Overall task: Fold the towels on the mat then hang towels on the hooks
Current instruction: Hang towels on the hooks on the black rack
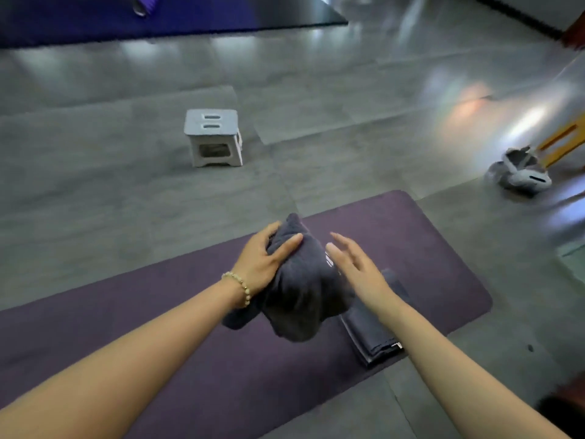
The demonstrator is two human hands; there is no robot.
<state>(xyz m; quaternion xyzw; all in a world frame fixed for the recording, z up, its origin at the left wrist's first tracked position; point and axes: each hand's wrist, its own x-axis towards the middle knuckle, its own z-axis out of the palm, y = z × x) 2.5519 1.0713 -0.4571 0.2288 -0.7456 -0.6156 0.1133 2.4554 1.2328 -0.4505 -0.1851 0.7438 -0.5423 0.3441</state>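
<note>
I see a plum-purple mat [190, 359] w/ a dark grey crumpled towel [300, 299] and dark grey folded towel [373, 337] w/ white tag [397, 345], pale grey stool [213, 137] on grey tiled floor [95, 201], cream-bead bracelet [241, 288], orange-yellow wooden legs [560, 144].

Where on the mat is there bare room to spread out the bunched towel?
Free: the mat left of the left hand, and the far rounded end beyond the bunched towel. Crowded: the right side, where the folded towel lies beside the right hand.

Exercise studio, purple yoga mat [411, 248] on glossy grey tiled floor [126, 201] (another mat [95, 23] beyond)
</note>
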